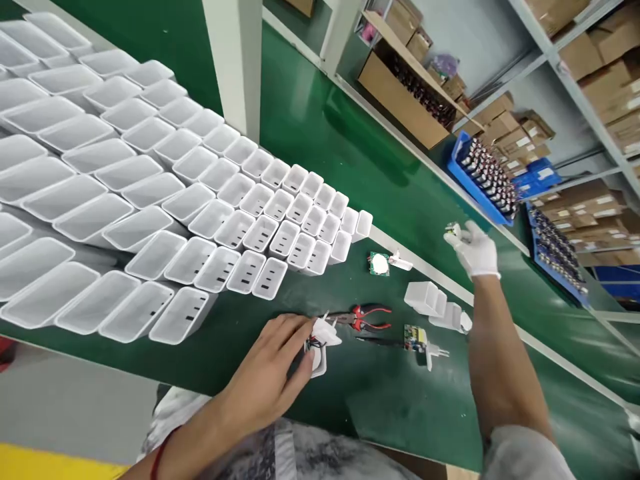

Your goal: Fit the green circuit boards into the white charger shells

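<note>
My bare left hand [273, 367] is closed around a small white plastic case [320, 363] at the near edge of the bench. A white plug cap [326, 331] and dark wires show at its opening. My right hand [477, 252], in a white glove, is raised over the right of the bench and pinches a small circuit board [453, 231]. Beyond the case lie red-handled pliers [361, 318]. To their right is a circuit board with yellow and dark parts [415, 338], joined to a white plug piece [434, 353]. A green board with a white disc [379, 264] lies farther back.
Rows of open white plastic cases [180, 253] fill the left of the green bench [350, 393]. More white cases [435, 305] lie at right. A pale post [233, 67] rises at the back. Blue trays [483, 177] of parts and a cardboard box [395, 100] stand beyond.
</note>
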`<state>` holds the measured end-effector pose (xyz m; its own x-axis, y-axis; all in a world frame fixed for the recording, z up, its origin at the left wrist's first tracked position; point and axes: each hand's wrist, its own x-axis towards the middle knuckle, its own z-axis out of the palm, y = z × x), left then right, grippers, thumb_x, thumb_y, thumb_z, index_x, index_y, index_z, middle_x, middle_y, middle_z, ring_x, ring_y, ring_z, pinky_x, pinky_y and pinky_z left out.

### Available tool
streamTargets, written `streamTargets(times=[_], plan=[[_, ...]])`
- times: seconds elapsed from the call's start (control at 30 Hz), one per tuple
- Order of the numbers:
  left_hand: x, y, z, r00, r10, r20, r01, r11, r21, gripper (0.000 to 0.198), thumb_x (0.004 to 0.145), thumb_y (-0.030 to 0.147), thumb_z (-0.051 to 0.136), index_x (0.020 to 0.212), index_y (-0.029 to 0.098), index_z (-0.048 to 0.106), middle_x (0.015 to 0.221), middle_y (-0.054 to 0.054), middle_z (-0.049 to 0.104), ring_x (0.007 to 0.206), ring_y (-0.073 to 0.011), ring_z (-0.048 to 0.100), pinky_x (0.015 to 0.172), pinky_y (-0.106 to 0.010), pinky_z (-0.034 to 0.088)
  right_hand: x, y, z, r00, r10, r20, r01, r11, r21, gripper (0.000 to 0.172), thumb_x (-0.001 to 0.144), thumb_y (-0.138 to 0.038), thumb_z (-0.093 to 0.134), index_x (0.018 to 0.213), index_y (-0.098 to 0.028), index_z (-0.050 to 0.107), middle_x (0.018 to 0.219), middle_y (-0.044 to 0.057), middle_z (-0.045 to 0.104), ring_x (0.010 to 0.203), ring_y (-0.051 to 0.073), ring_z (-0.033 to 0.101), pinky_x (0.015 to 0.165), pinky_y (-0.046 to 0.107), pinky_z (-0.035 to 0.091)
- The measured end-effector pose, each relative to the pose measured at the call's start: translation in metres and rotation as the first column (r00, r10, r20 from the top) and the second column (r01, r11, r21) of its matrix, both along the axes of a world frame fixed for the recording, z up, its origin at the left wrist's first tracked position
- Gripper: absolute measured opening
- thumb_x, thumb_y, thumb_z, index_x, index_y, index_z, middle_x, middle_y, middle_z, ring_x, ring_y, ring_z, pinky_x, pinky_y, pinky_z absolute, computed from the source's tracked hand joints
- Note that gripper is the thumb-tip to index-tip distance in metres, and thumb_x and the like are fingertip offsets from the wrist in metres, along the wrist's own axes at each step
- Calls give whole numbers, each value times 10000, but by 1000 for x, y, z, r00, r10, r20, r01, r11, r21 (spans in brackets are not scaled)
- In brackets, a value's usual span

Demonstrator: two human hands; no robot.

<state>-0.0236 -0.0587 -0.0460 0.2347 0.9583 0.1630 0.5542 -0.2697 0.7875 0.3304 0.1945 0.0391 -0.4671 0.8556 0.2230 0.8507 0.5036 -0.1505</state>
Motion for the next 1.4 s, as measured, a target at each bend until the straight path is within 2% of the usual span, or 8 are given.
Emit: streamTargets(times=[0.07, 0.13, 0.3, 0.4, 0.53, 0.7, 0.87, 1.4], plan=[[-8, -1, 0, 998, -55, -13, 55, 998, -23, 408, 973, 224, 482, 1377, 174, 461, 1281, -124, 589, 1187, -237, 543, 1005, -373, 493, -30, -37, 6, 995, -59, -78, 60, 998, 13, 347, 933, -393, 493, 1236, -262, 602, 899, 85, 714, 823, 313, 684, 805, 505, 544], [-15, 0, 0, 992, -127, -25, 126, 990, -56, 498, 969, 295, 517, 1439, 185, 393, 1352, -128, 547, 1250, -255, 500, 1030, -389, 481, -73, -76, 4, 995, 53, 83, -41, 989, -141, 228, 896, -354, 603, 1092, -255, 663, 947, 69, 721, 888, 285, 673, 971, 515, 481], [-17, 0, -5, 980, -185, -71, 180, 981, -65, 665, 916, 391, 607, 1475, 173, 321, 1357, -141, 549, 1267, -298, 488, 1028, -441, 482, -158, -121, -29, 906, 275, 321, -215, 954, -210, 522, 802, -309, 741, 1264, -108, 601, 1219, 176, 672, 1177, 358, 575, 1068, 602, 353], [-12, -3, -9, 990, -121, -76, 122, 992, 13, 547, 919, 350, 601, 1394, 161, 405, 1265, -138, 598, 1196, -295, 535, 1000, -454, 488, -158, -134, -36, 923, 230, 307, -198, 971, -134, 516, 817, -289, 728, 1278, -105, 590, 1298, 187, 633, 1244, 372, 531, 1058, 593, 374], [-6, -6, -15, 995, -56, -78, 63, 993, 97, 469, 892, 327, 637, 1286, 136, 470, 1180, -144, 622, 1120, -301, 559, 959, -468, 497, -142, -194, -28, 991, 43, -123, -20, 983, 181, 392, 925, -169, 545, 1310, -240, 555, 1020, 79, 700, 926, 224, 644, 795, 383, 536], [-3, -6, -23, 996, -33, -82, 47, 984, 172, 497, 860, 279, 670, 1270, 92, 460, 1170, -173, 614, 1106, -320, 547, 935, -477, 494, -164, -268, -54, 977, 199, -76, -196, 979, 46, 478, 977, -310, 425, 1431, -163, 443, 1238, 164, 606, 1051, 275, 587, 831, 440, 552], [-3, -6, -25, 995, -36, -90, 54, 977, 204, 476, 866, 277, 656, 1261, 93, 462, 1145, -173, 616, 1069, -324, 551, 900, -475, 501, -181, -276, -79, 984, 178, 28, -180, 977, 112, 502, 982, -269, 396, 1453, -94, 401, 1254, 185, 596, 1038, 283, 539, 844, 445, 524], [-3, -4, -20, 992, -8, -122, 31, 981, 192, 443, 864, 228, 633, 1254, 113, 457, 1108, -162, 637, 1035, -317, 572, 879, -458, 502, -185, -275, -76, 993, 70, -93, -68, 997, 24, 637, 900, -177, 528, 1512, -215, 355, 1215, 143, 552, 1191, 321, 496, 939, 537, 515]])
